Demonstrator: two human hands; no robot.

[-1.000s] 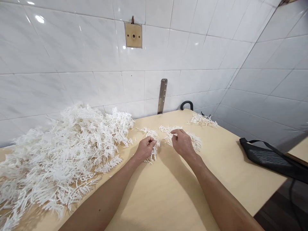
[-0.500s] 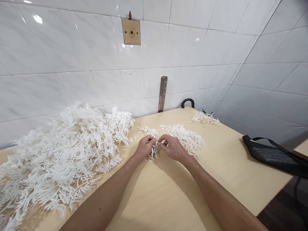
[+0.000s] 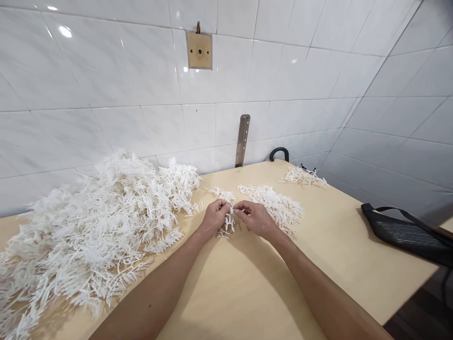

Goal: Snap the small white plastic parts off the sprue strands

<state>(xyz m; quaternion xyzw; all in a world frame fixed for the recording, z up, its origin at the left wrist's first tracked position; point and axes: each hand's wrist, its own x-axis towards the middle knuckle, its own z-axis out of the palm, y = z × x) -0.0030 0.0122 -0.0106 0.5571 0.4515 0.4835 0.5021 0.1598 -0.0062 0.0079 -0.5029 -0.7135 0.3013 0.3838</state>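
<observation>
On the surface [image 3: 255,288] beneath our left hand [image 3: 214,218] and right hand [image 3: 257,220], we have a white heap [image 3: 109,226] to the left hand's left, a smaller pile [image 3: 278,203] just beyond the right hand, and a clump [image 3: 303,176] farther off to its right. Our left hand is pinched on a sprig [image 3: 230,222] between the two hands; our right hand's fingertips are close against it, but we cannot tell if they grip it.
</observation>
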